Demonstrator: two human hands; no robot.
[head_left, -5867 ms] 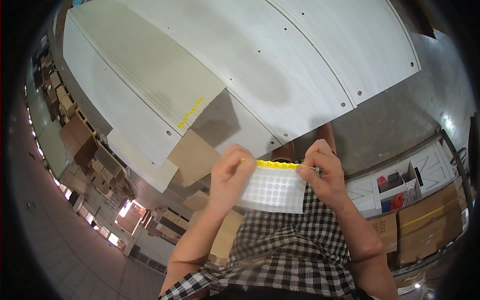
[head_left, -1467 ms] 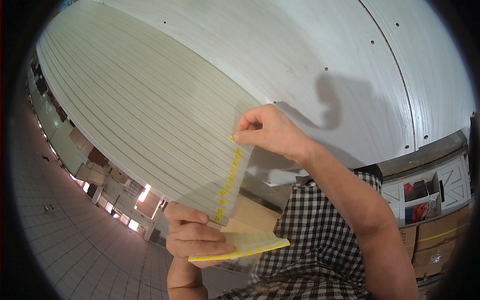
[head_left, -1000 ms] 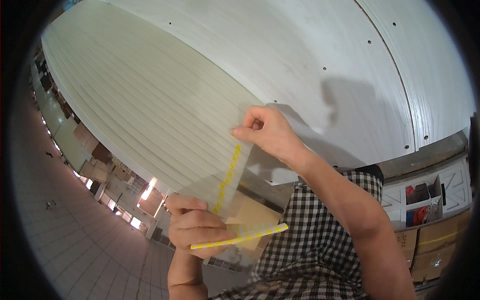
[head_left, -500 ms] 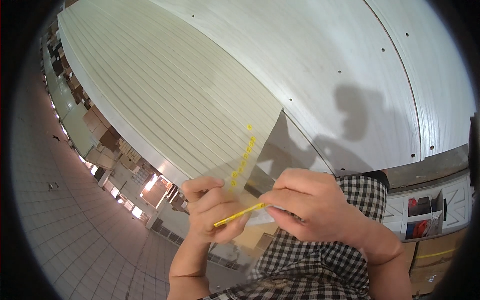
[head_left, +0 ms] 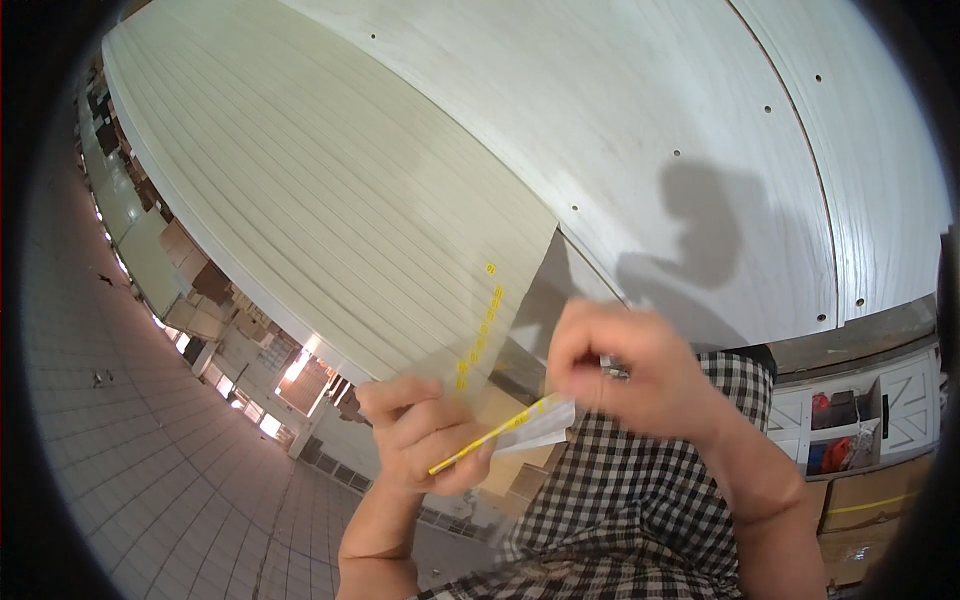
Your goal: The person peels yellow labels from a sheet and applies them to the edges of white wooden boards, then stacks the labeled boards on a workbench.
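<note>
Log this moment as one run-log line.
left hand: holds yellow-edged clear bags | right hand: pinches the bags' top | second yellow-dotted strip lies on white panel | hands close together

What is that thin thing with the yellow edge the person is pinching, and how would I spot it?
Start at the wide pale wooden boards filling the upper picture, then drop to the two hands meeting below them. Between the left hand and the right hand is a small clear plastic bag. Its bright yellow strip along one edge sets it apart from the second, see-through sheet with yellow marks standing just above.

A workshop: stacked drilled white panels (head_left: 620, 130), cardboard boxes (head_left: 870, 505).
</note>
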